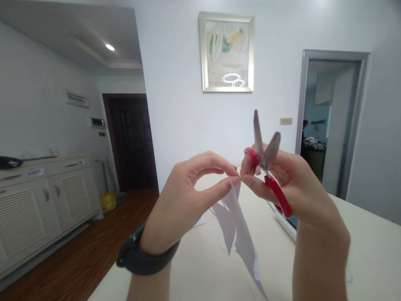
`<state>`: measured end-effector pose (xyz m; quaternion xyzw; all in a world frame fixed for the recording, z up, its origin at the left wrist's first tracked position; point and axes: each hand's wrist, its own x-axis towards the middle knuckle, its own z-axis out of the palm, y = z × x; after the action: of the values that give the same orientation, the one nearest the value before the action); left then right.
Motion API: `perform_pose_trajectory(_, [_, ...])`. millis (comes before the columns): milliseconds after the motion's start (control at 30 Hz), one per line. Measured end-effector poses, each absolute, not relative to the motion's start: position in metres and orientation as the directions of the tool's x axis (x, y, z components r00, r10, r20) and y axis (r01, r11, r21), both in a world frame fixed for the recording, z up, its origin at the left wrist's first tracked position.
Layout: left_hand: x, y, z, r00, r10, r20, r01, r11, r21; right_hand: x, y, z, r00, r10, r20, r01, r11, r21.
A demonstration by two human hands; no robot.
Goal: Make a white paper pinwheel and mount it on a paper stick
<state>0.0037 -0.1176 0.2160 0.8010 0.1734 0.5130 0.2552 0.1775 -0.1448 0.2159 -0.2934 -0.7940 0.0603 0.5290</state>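
Observation:
My left hand point(200, 182), with a dark band on its wrist, pinches the top of a folded white paper point(242, 234) between thumb and fingertips. The paper hangs down over the table, with cut, pointed edges. Red-handled scissors point(265, 161) sit in my right hand point(288, 179), their blades apart and pointing up, away from the paper. The right thumb and fingertip are pressed together right beside the left fingertips, at the paper's top corner; whether they grip the paper too is hard to make out.
Below is a cream table point(200, 267). A flat device with a white edge point(286, 225) lies behind my right wrist. A small white paper piece point(201, 220) rests at the left. A louvred cabinet point(46, 200) stands far left. Another person point(304, 133) shows through the right doorway.

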Motion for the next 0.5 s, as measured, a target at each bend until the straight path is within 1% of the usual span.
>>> perform_pose_trajectory(167, [0.0068, -0.1195, 0.215, 0.374, 0.549, 0.748, 0.001, -0.806, 0.591, 0.1738, -0.1508, 0.2154, -0.214, 0.513, 0.831, 0.518, 0.781, -0.349])
perform_pose_trajectory(367, [0.0082, -0.1151, 0.2142, 0.357, 0.532, 0.768, -0.04, -0.813, 0.581, 0.1716, -0.1525, 0.2161, -0.179, 0.484, 0.856, 0.57, 0.76, -0.311])
perform_pose_trajectory(500, [0.0077, -0.1145, 0.2144, 0.345, 0.524, 0.778, 0.0, -0.829, 0.559, 0.1695, -0.1517, 0.216, -0.186, 0.475, 0.86, 0.566, 0.768, -0.301])
